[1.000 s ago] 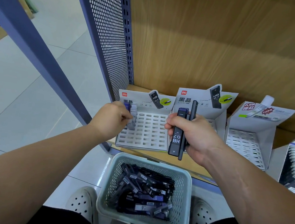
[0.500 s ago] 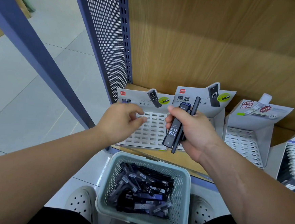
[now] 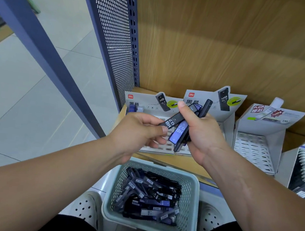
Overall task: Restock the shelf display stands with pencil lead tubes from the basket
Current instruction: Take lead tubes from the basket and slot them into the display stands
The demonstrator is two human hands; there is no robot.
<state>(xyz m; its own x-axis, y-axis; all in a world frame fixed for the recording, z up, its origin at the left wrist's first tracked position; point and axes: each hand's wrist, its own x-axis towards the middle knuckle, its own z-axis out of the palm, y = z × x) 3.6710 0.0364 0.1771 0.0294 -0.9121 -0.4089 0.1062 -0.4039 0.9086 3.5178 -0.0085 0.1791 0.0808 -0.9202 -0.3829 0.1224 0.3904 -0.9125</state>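
**A:** Black tube (image 3: 171, 123), the one marked HB 0.7: is that one next for the display?

**B:** I judge so. The left hand (image 3: 139, 130) pinches its lower end between thumb and forefinger. The right hand (image 3: 201, 135) has its fingers curled round the bundle (image 3: 178, 134), with the thumb pressed on top, in front of the stands.

**A:** How should it be done well?

**B:** Loosen the right thumb a little so only that tube slides free. Then turn it upright and seat it in an open slot of the left stand (image 3: 163, 150), beside the corner tubes (image 3: 134, 108).

**A:** And the count?

**B:** Four display stands are on the shelf (image 3: 177, 162), the rightmost cut off by the frame. There is one basket (image 3: 110, 199) below the shelf edge, and its heap (image 3: 150, 197) is too tangled to count. The bundle has roughly four tubes, black and blue, but they overlap too much to be sure. The corner tubes are few and blurred.
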